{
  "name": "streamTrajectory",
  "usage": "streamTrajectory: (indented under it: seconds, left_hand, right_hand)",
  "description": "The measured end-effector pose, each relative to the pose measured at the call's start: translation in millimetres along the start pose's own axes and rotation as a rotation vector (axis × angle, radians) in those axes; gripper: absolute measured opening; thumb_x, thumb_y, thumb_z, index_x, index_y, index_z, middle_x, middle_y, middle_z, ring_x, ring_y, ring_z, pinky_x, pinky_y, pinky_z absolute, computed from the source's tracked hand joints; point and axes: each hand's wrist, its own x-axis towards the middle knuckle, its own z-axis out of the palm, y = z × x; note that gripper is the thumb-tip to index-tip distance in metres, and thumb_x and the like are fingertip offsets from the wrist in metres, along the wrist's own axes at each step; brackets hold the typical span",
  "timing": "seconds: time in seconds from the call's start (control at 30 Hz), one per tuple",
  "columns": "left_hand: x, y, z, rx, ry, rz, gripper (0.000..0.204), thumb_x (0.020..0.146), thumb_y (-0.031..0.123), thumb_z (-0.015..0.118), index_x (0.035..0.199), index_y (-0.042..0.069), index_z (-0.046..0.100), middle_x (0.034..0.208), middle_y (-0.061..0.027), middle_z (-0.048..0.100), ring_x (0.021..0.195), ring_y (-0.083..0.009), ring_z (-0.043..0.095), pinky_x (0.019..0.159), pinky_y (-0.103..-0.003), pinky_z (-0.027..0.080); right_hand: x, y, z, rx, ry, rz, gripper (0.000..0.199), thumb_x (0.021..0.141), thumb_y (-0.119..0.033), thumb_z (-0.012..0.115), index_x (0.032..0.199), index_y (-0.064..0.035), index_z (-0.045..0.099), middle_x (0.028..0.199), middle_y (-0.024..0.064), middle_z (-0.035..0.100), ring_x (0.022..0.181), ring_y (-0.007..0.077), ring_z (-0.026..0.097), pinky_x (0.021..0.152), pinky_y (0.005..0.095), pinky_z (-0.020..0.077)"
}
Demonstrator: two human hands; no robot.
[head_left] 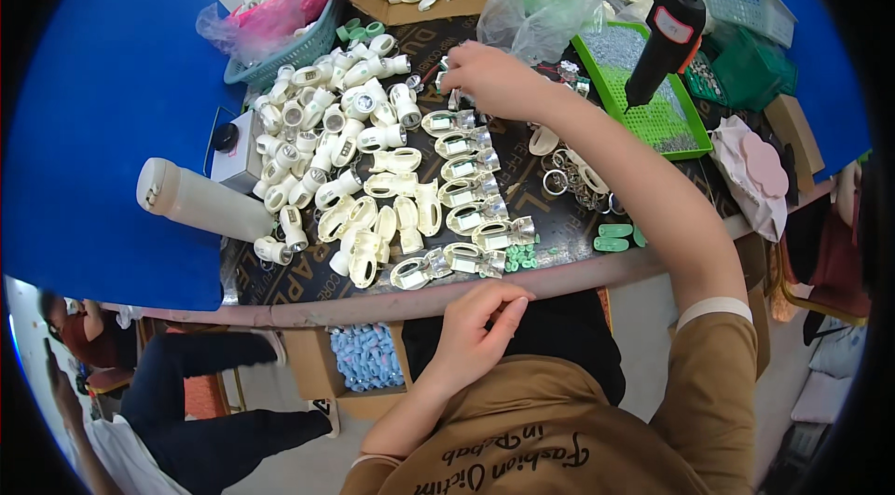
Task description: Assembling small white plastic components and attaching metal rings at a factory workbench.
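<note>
My right hand (499, 83) reaches across to the far middle of the table, its fingers bent down over small metal and circuit parts (454, 96). Whatever its fingertips grip is hidden. At the front edge, my left hand (477, 332) is held low with fingers curled and the thumb against them; anything inside does not show. Between the hands runs a column of cream half-shells (463, 190) fitted with shiny reflectors and small boards. Left of them lie bare cream shell halves (392, 185) and a heap of closed cream flashlight bodies (322, 117). Small green pieces (520, 257) sit by the column's near end.
A black electric screwdriver (667, 43) hangs above a green tray (695, 113) of screws. Metal rings (557, 182) lie under my right forearm. A cardboard box (373, 6) of cream parts stands behind; a white bottle (200, 199) is at left. Another person's legs (214, 402) show lower left.
</note>
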Motion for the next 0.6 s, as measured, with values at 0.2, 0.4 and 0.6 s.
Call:
streamTrajectory:
  seconds: [0.2, 0.4, 0.6]
  left_hand:
    - [-1, 2, -1, -0.098, 0.011, -0.093, 0.011, 0.088, 0.005, 0.052, 0.090, -0.002, 0.061, 0.078, -0.0042, 0.055, 0.063, -0.0065, 0.052, 0.052, -0.018, 0.043]
    - [-2, 2, -3, -0.094, 0.001, -0.080, 0.011, 0.088, 0.005, 0.051, 0.090, -0.002, 0.060, 0.080, -0.0043, 0.056, 0.064, -0.0064, 0.052, 0.052, -0.018, 0.043]
    - [-2, 3, -2, -0.082, -0.002, -0.062, 0.011, 0.088, 0.005, 0.051, 0.090, -0.002, 0.060, 0.080, -0.0043, 0.056, 0.063, -0.0064, 0.052, 0.052, -0.018, 0.043]
  right_hand:
    - [9, 6, -4, -0.156, -0.278, 0.051, 0.021, 0.070, -0.004, 0.058, 0.090, -0.0099, 0.063, 0.097, 0.0095, 0.052, 0.095, 0.0267, 0.052, 0.079, 0.0365, 0.0454]
    - [-12, 28, -14, -0.369, -0.293, 0.181, 0.022, 0.073, -0.012, 0.062, 0.095, -0.0123, 0.063, 0.103, 0.0089, 0.052, 0.099, 0.0266, 0.052, 0.083, 0.0406, 0.0429]
    - [-19, 55, -1, -0.050, 0.043, 0.420, 0.027, 0.070, -0.011, 0.067, 0.096, -0.0097, 0.061, 0.097, 0.0072, 0.054, 0.093, 0.0215, 0.054, 0.079, 0.0335, 0.0434]
